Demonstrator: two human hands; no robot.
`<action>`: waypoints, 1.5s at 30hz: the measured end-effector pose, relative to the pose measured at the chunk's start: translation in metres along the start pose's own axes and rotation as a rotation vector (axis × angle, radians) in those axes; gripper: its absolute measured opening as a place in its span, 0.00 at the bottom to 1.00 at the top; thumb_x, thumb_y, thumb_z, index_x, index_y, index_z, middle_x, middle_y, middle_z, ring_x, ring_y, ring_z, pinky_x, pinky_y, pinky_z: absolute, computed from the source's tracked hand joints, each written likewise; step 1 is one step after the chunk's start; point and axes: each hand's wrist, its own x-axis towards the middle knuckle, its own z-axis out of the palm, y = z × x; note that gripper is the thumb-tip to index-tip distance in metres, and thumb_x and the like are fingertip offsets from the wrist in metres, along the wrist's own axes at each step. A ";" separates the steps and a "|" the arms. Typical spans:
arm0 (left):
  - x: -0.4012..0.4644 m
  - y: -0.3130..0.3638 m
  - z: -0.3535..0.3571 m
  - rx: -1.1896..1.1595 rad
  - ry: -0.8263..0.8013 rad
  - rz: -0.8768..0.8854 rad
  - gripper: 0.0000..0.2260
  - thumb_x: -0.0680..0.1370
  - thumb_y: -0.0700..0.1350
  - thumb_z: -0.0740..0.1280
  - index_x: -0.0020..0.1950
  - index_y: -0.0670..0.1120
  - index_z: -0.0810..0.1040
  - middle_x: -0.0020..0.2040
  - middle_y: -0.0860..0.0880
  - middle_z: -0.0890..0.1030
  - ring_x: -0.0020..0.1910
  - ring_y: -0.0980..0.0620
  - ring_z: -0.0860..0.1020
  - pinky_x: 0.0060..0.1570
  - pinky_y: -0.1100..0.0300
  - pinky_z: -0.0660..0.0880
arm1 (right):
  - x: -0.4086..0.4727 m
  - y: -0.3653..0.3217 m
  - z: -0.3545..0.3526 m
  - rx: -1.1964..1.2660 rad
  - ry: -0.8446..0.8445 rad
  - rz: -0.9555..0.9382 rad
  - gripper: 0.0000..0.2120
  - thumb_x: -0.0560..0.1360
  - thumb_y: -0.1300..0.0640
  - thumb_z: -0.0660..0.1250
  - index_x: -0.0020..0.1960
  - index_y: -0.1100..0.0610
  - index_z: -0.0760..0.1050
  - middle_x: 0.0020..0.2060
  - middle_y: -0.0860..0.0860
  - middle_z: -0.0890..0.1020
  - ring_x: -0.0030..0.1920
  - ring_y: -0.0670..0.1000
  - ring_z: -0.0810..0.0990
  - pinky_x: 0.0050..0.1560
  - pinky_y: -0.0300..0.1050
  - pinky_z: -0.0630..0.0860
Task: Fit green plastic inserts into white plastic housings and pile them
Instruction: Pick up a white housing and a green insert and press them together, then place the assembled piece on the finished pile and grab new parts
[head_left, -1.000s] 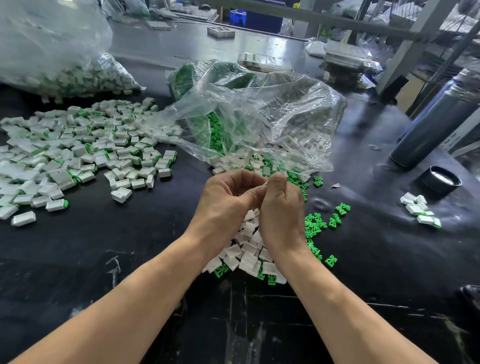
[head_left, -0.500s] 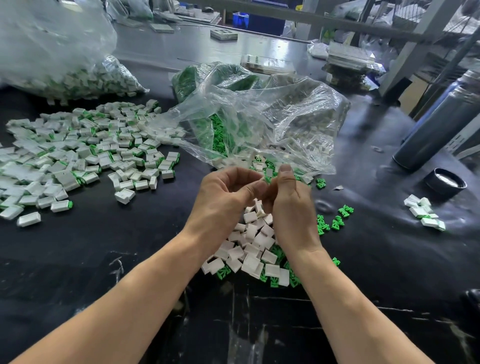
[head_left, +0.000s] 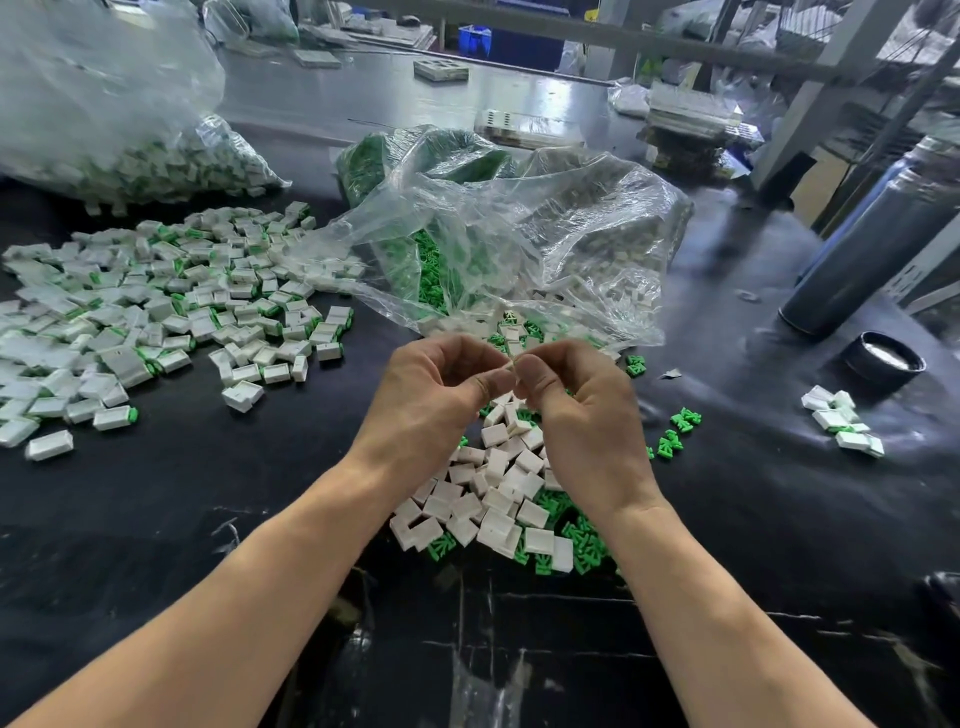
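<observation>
While a large finished pile (head_left: 156, 312) lies left, many housings (head_left: 493, 493) and inserts (head_left: 576, 540) remain; both hands (head_left: 519, 395) pinch something tiny, unidentifiable.

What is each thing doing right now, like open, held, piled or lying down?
Left hand: fingers curled, pinching a small part.
Right hand: fingers curled, pinching it too.
Clear plastic bag: open, crumpled.
Loose white plastic housings: heaped, unfilled.
Assembled white-and-green pieces: piled left.
Black round lid: lying flat.
</observation>
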 end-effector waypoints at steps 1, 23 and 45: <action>0.000 0.000 -0.001 0.014 -0.006 -0.003 0.03 0.76 0.43 0.76 0.47 0.49 0.84 0.41 0.51 0.86 0.39 0.60 0.82 0.40 0.67 0.76 | 0.000 0.000 0.000 -0.007 -0.002 0.011 0.03 0.81 0.54 0.69 0.49 0.49 0.81 0.41 0.43 0.85 0.44 0.45 0.83 0.49 0.48 0.80; 0.025 -0.010 -0.086 1.059 0.538 -0.066 0.08 0.76 0.43 0.75 0.55 0.48 0.86 0.55 0.40 0.82 0.59 0.36 0.77 0.62 0.44 0.73 | 0.012 0.007 -0.027 -0.517 0.050 0.150 0.04 0.80 0.49 0.70 0.49 0.46 0.82 0.39 0.38 0.80 0.45 0.46 0.80 0.55 0.52 0.79; 0.009 -0.016 -0.021 0.756 0.077 0.152 0.04 0.77 0.46 0.75 0.49 0.55 0.82 0.43 0.62 0.79 0.44 0.65 0.77 0.49 0.65 0.75 | 0.014 0.008 -0.022 -0.769 -0.031 0.107 0.08 0.77 0.45 0.74 0.54 0.45 0.84 0.51 0.46 0.80 0.57 0.51 0.77 0.57 0.49 0.73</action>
